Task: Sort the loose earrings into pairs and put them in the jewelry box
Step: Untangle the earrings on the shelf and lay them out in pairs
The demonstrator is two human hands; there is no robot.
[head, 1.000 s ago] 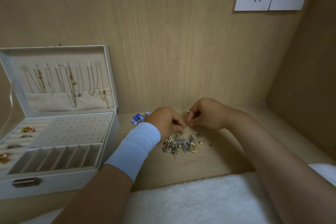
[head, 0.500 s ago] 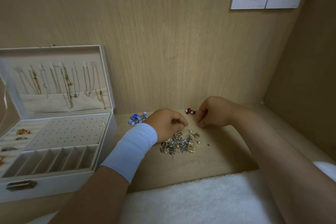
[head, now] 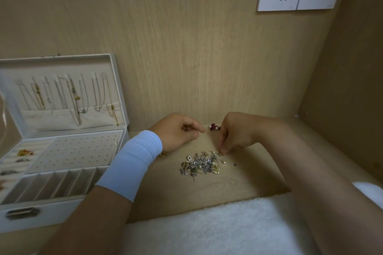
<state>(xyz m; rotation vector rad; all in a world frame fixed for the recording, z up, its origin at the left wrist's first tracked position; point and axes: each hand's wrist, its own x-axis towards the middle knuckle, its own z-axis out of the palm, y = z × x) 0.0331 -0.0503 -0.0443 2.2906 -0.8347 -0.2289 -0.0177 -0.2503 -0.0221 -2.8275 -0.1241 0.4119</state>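
With red earrings set behind the earring pile, the right hand has dropped to pinch a pile-edge earring, likely starting another pair; left hand curls nearby, contents unclear; jewelry box waits left.

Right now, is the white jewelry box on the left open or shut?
Open: the white jewelry box has its lid raised, necklaces hanging inside.

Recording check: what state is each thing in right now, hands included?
jewelry box: open, lid upright.
necklaces: hanging inside the lid.
earring pile: loose, unsorted, on the shelf.
red earrings: lying apart near the back wall.
left hand: fingers curled; contents unclear.
right hand: fingertips pinching at the pile's edge; grip unclear.
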